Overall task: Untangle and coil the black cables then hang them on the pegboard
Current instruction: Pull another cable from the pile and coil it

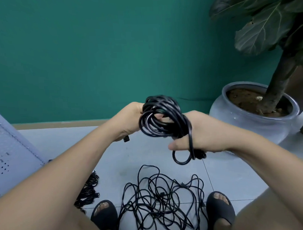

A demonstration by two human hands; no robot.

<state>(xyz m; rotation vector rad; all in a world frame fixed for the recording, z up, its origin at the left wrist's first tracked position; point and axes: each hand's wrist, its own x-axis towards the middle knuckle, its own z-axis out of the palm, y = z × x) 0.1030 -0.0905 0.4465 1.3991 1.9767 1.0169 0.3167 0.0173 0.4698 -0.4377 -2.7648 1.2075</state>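
Both hands raised, coiled black cable point(162, 114) between them. Left hand point(130, 119) grips its left side. Loops wrap round right hand point(205, 135), thumb pointing left. Tangled cables point(161, 201) on floor below hands. White pegboard point(8, 147) left of left hand; grey plant pot point(252, 126) beyond right hand.

Soft, even indoor light seems to be coming from above, so shadows on the floor point(148, 149) are looking pretty faint. The coiled cable point(164, 112) is catching glossy highlights and smearing slightly with motion. Plant leaves point(265, 28) are sitting dark and murky. The wide lens is stretching both forearms point(54, 181) toward the bottom corners.
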